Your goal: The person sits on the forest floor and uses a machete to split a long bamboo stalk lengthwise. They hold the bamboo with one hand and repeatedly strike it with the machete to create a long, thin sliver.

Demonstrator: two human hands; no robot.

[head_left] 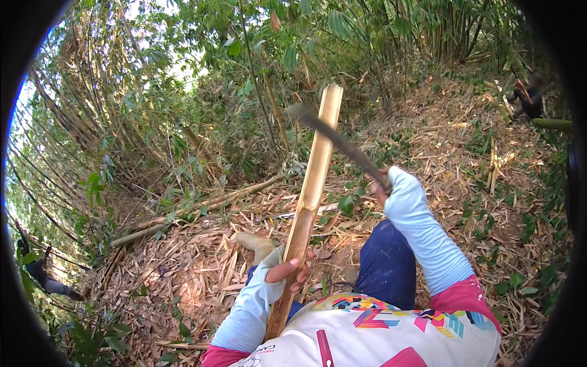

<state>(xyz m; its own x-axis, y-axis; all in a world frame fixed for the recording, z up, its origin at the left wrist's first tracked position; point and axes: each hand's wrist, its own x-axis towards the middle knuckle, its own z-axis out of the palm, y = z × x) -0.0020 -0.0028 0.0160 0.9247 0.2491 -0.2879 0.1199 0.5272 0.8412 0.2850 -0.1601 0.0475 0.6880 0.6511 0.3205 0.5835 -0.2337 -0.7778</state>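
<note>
A long split length of bamboo [313, 183] stands tilted in front of me, its pale hollow inner side facing me and its lower end against my body. My left hand [288, 273] is wrapped round its lower part, thumb across the near face. In my right hand [384, 188] is a machete [345, 145] with a long dark blade, slightly blurred. The blade points up and left, and its outer part crosses in front of the upper bamboo; whether it touches, I cannot tell. My fingers hide most of the handle.
Dry leaves and bamboo litter [183, 269] cover the sloping ground. A fallen bamboo pole [202, 208] lies to the left, near my boot [257, 244]. Dense bamboo stands behind. Another person [529, 98] sits far right near a green bamboo pole [553, 125]; part of someone's leg [55, 284] shows far left.
</note>
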